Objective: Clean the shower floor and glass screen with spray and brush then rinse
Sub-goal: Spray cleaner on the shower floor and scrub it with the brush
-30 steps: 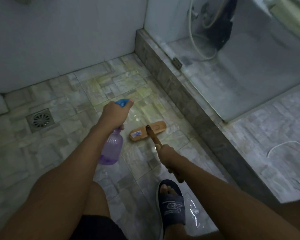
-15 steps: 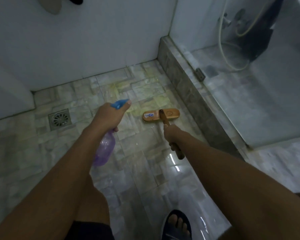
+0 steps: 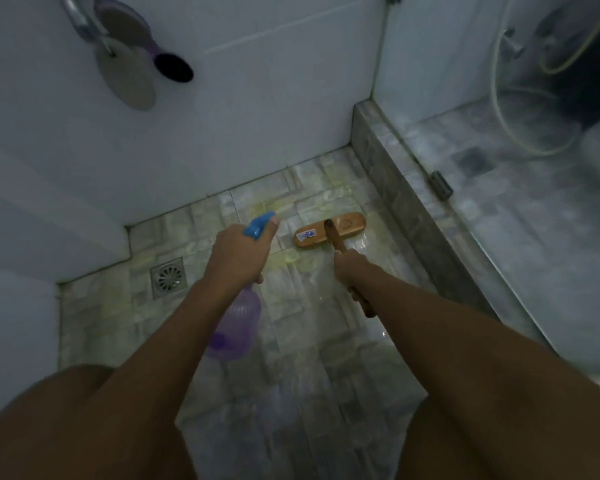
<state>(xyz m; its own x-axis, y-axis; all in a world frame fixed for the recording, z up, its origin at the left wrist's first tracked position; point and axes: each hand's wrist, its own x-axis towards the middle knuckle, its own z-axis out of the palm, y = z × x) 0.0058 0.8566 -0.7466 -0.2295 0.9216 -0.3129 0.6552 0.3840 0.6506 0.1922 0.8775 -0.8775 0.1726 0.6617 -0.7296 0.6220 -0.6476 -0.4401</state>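
Note:
My left hand [image 3: 238,252] grips a purple spray bottle [image 3: 236,327] by its blue trigger head [image 3: 258,225], nozzle pointing at the far floor tiles. My right hand [image 3: 349,263] holds the wooden handle of a scrub brush [image 3: 329,233], whose head lies flat on the wet stone-tile shower floor [image 3: 291,341] near the back wall. A yellowish patch shows on the tiles around the brush. The glass screen [image 3: 499,188] stands on the raised stone kerb [image 3: 406,202] to the right.
A square metal drain [image 3: 168,277] sits in the floor at the left. Round brushes or scrubbers [image 3: 132,60] hang on the white tiled wall above. Behind the glass a hose [image 3: 499,98] and a dark bin [image 3: 589,67] stand. My knees fill the bottom of the view.
The brush head has slid away from me toward the back wall, my right arm stretching out. The view has tilted up, showing more wall. The bottle stays in my left hand.

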